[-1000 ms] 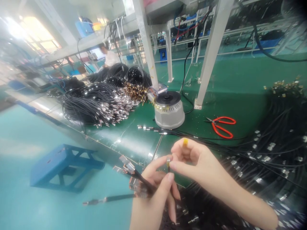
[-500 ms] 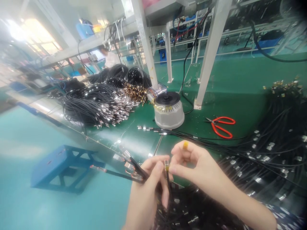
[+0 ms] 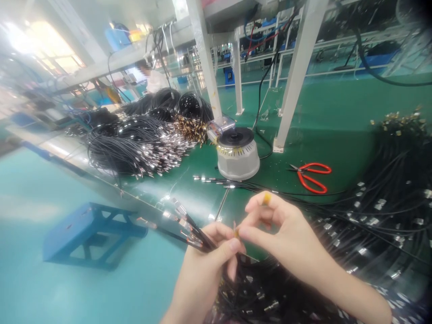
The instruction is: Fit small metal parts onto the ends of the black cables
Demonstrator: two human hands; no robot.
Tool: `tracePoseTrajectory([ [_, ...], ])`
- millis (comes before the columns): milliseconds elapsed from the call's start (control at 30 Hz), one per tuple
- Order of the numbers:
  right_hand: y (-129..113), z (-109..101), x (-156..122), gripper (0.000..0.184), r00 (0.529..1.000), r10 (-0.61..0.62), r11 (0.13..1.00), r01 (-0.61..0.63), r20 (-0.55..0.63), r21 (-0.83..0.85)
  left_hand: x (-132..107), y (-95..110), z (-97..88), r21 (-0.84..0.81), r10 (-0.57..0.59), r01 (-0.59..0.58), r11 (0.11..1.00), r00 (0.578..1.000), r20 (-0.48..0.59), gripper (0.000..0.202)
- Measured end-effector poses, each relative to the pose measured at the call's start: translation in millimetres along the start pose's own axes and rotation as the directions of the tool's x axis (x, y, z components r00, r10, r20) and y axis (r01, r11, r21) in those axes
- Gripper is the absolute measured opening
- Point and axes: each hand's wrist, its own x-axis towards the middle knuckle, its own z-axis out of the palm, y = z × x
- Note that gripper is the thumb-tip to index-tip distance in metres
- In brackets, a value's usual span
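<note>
My left hand (image 3: 205, 265) is closed around a small bunch of black cables (image 3: 189, 229) whose metal-tipped ends stick out up and to the left. Its thumb and forefinger pinch one cable end (image 3: 235, 231) upright. My right hand (image 3: 280, 229) pinches that same tip from the right. A small yellow piece (image 3: 267, 198) sits between its raised fingers. Both hands hover over the near edge of the green bench (image 3: 337, 130), above a pile of black cables (image 3: 303, 292) at my lap.
A white round machine with a black top (image 3: 238, 155) stands mid-bench. Red-handled scissors (image 3: 312, 175) lie to its right. Coiled cable bundles (image 3: 138, 144) fill the left, more cables (image 3: 391, 193) the right. White frame legs (image 3: 297, 72) rise behind. A blue stool (image 3: 91, 234) stands on the floor. A person works far back.
The bunch in my left hand has swung upward and its tips now point higher. My right hand has shifted slightly right and up, still pinching the cable end.
</note>
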Motion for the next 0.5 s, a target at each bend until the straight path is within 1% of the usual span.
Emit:
tracePoseTrajectory([
  [133,0.8,-0.6,4.7,0.031,0.996,0.042,0.992,-0.051,0.083,0.113,1.2,1.3,0.3,-0.02,-0.021,0.022,1.0,0.998,0.056,0.019],
  [233,5.9,0.3,7.8,0.031,0.996,0.018,0.989,-0.03,0.082,0.142,1.9,1.9,0.7,-0.018,-0.019,0.02,1.0,0.998,0.055,0.019],
  [300,10.4,2.6,8.3,0.03,0.998,-0.032,0.988,0.022,0.062,0.155,1.6,1.2,1.6,0.003,0.013,-0.013,1.0,0.999,0.032,0.02],
  [367,15.2,5.7,7.2,0.03,0.997,-0.072,0.989,0.069,0.023,0.13,1.6,-1.5,1.8,0.005,0.041,-0.041,0.999,0.999,0.009,0.02],
  [433,20.5,8.8,5.0,0.03,0.992,-0.119,0.992,0.121,-0.046,0.044,3.5,-6.8,0.2,-0.042,0.039,-0.038,0.998,0.999,0.019,0.028],
  [500,26.3,11.2,2.2,0.028,0.972,-0.197,0.979,0.189,-0.127,-0.073,8.0,-14.0,-3.5,-0.099,0.035,-0.028,0.995,0.997,0.069,0.038],
])
